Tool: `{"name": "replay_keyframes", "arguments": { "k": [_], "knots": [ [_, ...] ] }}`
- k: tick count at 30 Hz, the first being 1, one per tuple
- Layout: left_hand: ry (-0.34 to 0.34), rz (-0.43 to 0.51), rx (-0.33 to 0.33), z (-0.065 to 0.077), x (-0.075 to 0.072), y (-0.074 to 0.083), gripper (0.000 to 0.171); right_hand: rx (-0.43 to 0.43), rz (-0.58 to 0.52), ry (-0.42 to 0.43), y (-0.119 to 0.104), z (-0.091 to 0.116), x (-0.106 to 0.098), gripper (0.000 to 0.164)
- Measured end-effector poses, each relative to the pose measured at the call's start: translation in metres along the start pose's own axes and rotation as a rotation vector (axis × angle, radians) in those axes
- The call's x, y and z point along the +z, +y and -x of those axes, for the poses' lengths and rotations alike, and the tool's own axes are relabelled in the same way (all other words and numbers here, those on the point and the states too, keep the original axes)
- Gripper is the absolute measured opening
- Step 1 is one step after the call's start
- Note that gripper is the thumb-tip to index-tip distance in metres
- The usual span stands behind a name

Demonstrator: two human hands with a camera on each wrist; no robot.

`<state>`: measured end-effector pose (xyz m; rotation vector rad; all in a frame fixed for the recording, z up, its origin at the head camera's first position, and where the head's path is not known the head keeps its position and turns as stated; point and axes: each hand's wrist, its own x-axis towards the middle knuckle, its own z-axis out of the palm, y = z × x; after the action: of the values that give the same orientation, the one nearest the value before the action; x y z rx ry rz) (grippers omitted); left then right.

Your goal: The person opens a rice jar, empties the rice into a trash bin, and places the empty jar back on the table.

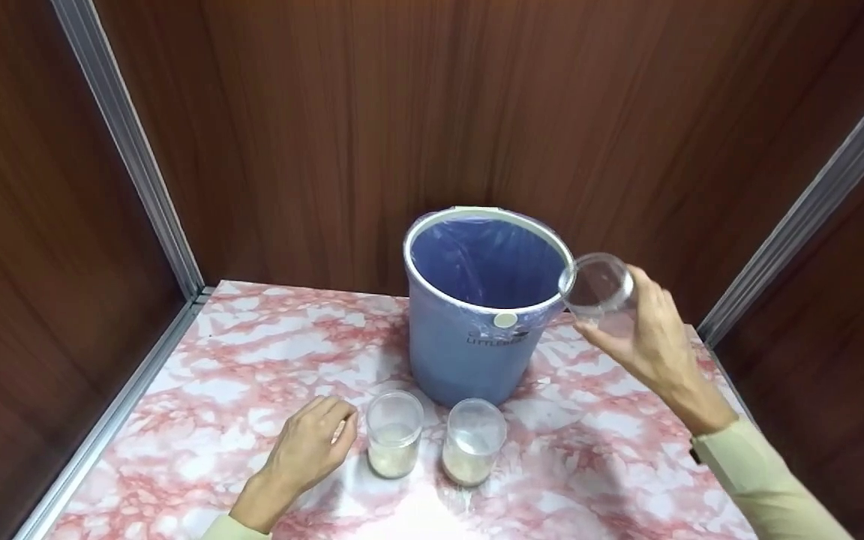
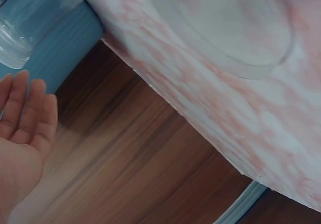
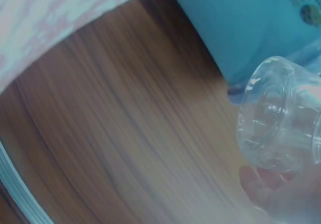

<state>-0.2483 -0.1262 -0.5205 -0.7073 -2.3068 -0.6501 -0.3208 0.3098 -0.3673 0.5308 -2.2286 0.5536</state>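
Observation:
My right hand (image 1: 653,330) grips a clear plastic jar (image 1: 601,283) and holds it tilted at the right rim of a blue bin (image 1: 451,352). No contents show inside this jar in the right wrist view, where fingers (image 3: 271,189) lie against its side. Nothing is in my left hand (image 1: 310,442); its fingers bend loosely beside a clear jar (image 1: 394,442) with pale contents in its lower part. A second such jar (image 1: 473,446) stands upright to the right of that one, in front of the bin.
The bin has a purple liner bag (image 1: 492,259) folded over its rim. A red-and-white marbled tabletop (image 1: 267,345) carries everything. Brown wood-grain panels (image 1: 312,135) enclose the back and sides, with metal corner posts (image 1: 128,142) between them.

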Motion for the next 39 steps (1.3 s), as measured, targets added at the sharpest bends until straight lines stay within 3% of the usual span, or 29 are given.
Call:
{"name": "replay_keyframes", "arguments": {
  "k": [4,8,12,16,23,30,39],
  "knots": [
    [0.040,0.040,0.050,-0.008,-0.003,0.009,0.006,0.045,-0.047,-0.014,0.007,0.024,0.007,0.087],
    [0.075,0.066,0.102,-0.014,-0.004,0.021,0.007,0.129,-0.090,-0.108,0.015,0.053,0.015,0.086],
    [0.070,0.100,0.135,-0.019,-0.003,0.033,0.009,0.263,-0.107,-0.227,0.023,0.082,0.020,0.090],
    [0.061,0.115,0.160,-0.027,0.002,0.043,0.008,0.317,-0.134,-0.243,0.030,0.104,0.029,0.088],
    [0.083,0.101,0.213,-0.041,0.019,0.059,0.006,0.391,-0.201,-0.272,0.034,0.131,0.044,0.086],
    [0.044,0.139,0.216,-0.051,0.032,0.076,0.006,0.425,-0.219,-0.286,0.036,0.155,0.057,0.074],
    [-0.001,0.193,0.250,-0.055,0.042,0.085,0.007,0.526,-0.273,-0.384,0.045,0.185,0.070,0.080]
  ]
}}
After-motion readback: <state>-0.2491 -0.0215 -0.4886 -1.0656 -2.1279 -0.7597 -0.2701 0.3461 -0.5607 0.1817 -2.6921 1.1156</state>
